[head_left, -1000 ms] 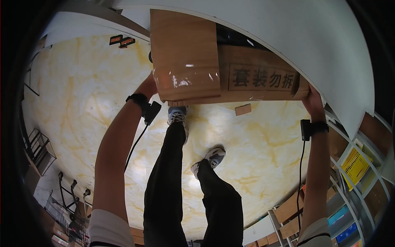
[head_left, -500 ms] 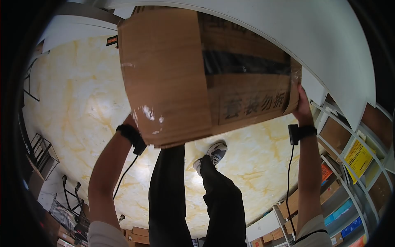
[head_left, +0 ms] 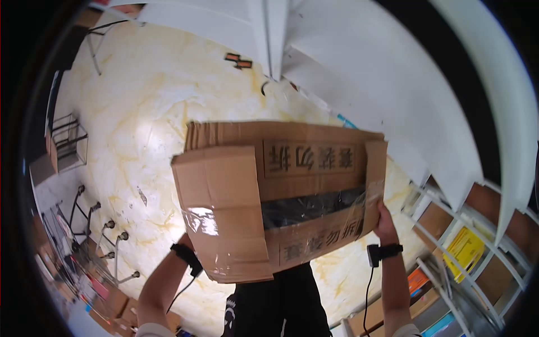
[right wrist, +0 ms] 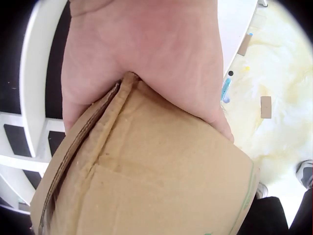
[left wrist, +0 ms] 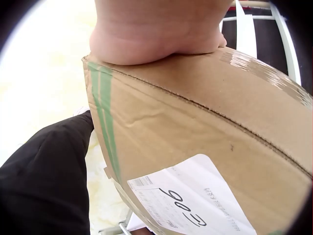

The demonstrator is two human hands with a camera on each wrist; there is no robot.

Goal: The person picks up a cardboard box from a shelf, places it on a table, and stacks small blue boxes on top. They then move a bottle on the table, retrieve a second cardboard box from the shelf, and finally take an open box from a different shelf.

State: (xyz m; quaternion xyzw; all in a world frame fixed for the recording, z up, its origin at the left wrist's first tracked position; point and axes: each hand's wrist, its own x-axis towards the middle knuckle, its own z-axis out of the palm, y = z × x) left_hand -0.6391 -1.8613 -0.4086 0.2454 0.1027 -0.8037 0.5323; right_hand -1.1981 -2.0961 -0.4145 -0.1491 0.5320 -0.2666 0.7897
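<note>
A large brown cardboard box (head_left: pixel 314 185) is held up in front of the body between both hands. Its top shows dark printed characters, a black strip and shiny clear tape. My left hand (left wrist: pixel 156 34) grips the box's left end, palm heel against an edge; its fingers are hidden behind the cardboard. Below that palm, a white label (left wrist: pixel 190 200) and green stripes mark the side. At the opposite end, my right hand (right wrist: pixel 146 63) holds a corner, thumb and fingers spread to either side of it. In the head view the right hand (head_left: pixel 386 222) shows beside the box's right edge.
White panels (head_left: pixel 370 90) stand ahead and to the right. Shelving with a yellow basket (head_left: pixel 465 253) is at the right. Stools and a metal rack (head_left: pixel 70 140) line the left, with cartons (head_left: pixel 109 303) below. A small cardboard piece (right wrist: pixel 265 107) lies on the marbled floor.
The box has come out from under the white panel's edge, toward the body, and more of its top shows. The head view has shifted. Both hands have kept their hold.
</note>
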